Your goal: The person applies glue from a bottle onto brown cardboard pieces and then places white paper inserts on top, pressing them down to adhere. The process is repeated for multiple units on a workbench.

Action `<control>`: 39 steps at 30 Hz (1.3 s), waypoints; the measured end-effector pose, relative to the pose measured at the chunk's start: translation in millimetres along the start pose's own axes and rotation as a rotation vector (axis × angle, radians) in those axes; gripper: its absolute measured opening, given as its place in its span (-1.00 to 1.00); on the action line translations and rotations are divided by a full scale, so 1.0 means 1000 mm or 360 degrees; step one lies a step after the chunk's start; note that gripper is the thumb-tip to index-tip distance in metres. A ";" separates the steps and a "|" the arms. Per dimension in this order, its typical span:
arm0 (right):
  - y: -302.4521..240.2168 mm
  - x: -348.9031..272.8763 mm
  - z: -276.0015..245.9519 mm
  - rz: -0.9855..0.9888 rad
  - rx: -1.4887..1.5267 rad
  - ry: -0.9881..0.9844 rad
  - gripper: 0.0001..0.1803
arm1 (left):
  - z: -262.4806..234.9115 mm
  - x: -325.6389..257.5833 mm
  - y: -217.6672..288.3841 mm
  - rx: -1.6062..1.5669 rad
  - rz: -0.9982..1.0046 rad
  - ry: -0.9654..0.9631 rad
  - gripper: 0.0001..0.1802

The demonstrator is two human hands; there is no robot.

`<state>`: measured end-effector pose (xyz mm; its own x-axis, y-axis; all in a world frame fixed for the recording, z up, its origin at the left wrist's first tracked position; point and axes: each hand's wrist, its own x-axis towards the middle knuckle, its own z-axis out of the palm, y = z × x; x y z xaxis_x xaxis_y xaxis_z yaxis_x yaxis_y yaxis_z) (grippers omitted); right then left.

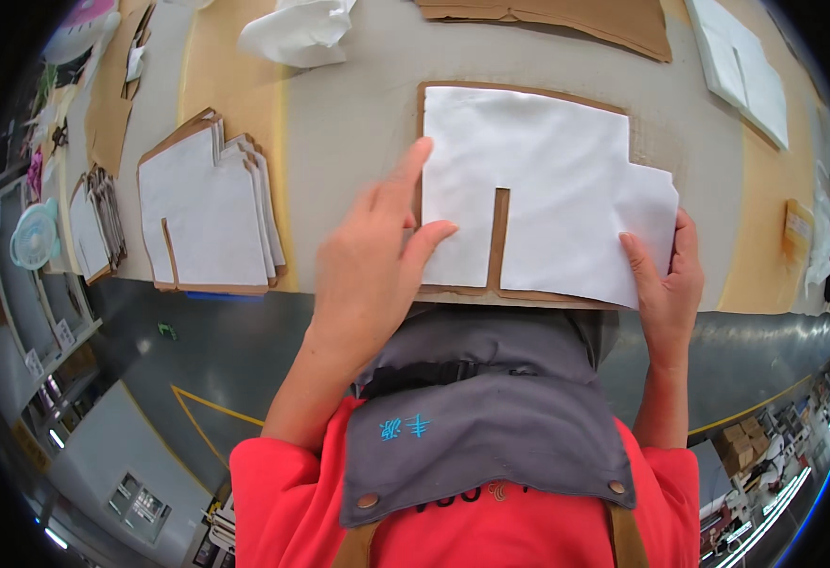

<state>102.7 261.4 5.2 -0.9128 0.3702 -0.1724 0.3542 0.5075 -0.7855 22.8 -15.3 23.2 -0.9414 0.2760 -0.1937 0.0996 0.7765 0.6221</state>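
Note:
In front of me a white sheet, cloth-like, lies over a brown cardboard piece of nearly the same outline. Both have a stepped upper right corner, and cardboard shows through a narrow slot cut in from the near edge. My left hand is at the sheet's left side, index finger along the edge and thumb spread out over the surface; it is slightly blurred. At the right edge my right hand grips the sheet, thumb on top and fingers around the side, partly hidden.
Left stands a stack of similar white-and-brown pieces, with a smaller stack beyond it. Crumpled white material and brown cardboard lie at the far side. White folded sheets sit far right. A small fan is at the left.

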 end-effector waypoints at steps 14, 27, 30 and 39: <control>0.019 -0.010 -0.012 0.0095 0.0103 0.0131 -0.35 | 0.074 0.036 0.056 0.0035 0.1138 -0.0022 -0.55; 0.024 -0.015 -0.013 0.0038 -0.0174 0.0188 -0.34 | 0.097 0.042 0.069 0.0240 0.1235 -0.0119 -0.60; 0.028 -0.010 -0.025 -0.0054 -0.0305 0.0372 -0.36 | 0.096 0.047 0.071 0.0330 0.1292 -0.0059 -0.59; 0.041 -0.023 -0.043 -0.0069 -0.0204 0.0514 -0.48 | 0.108 0.023 0.070 0.0085 0.1529 -0.0341 -0.53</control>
<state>147.2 307.2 2.4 -0.8235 0.5627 0.0724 0.3577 0.6140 -0.7036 42.6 106.7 -19.8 -0.3748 0.8956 0.2396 0.8110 0.1915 0.5529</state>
